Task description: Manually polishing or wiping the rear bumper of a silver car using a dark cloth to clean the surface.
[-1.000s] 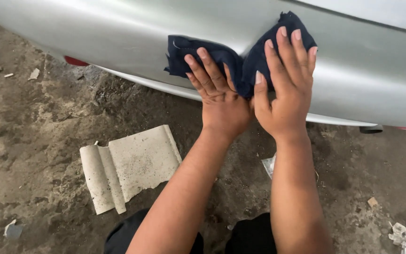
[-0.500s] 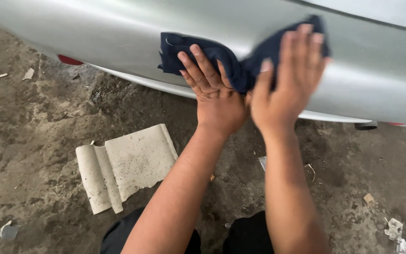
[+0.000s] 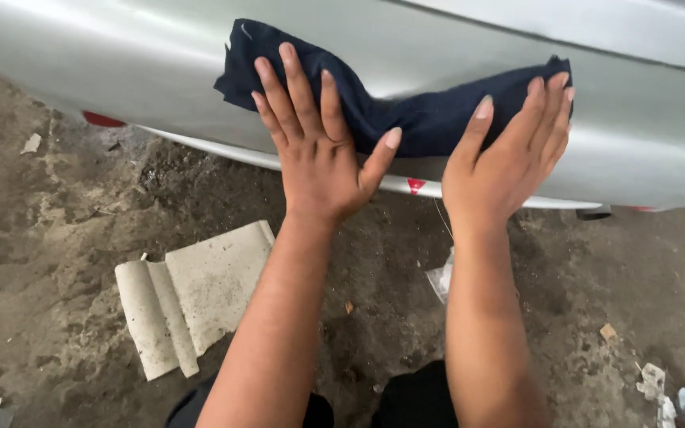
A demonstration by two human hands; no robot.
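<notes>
Both hands lie flat on a dark navy cloth rag [image 3: 406,111] that is stretched along the curved silver-grey painted car body panel [image 3: 120,55]. The left hand [image 3: 319,150] presses on the rag's left part, its fingers long and spread wide, the thumb angled out to the right onto the cloth. The right hand [image 3: 509,150] presses on the rag's right end, fingers straight and close together, thumb raised apart from them. Neither hand grips; the palms pin the cloth to the metal, and the rag bunches into a ridge between them. Below, on the dark dirt ground [image 3: 57,238], a pale corrugated sheet fragment [image 3: 192,293] lies to the left of the left forearm, well apart from the rag.
</notes>
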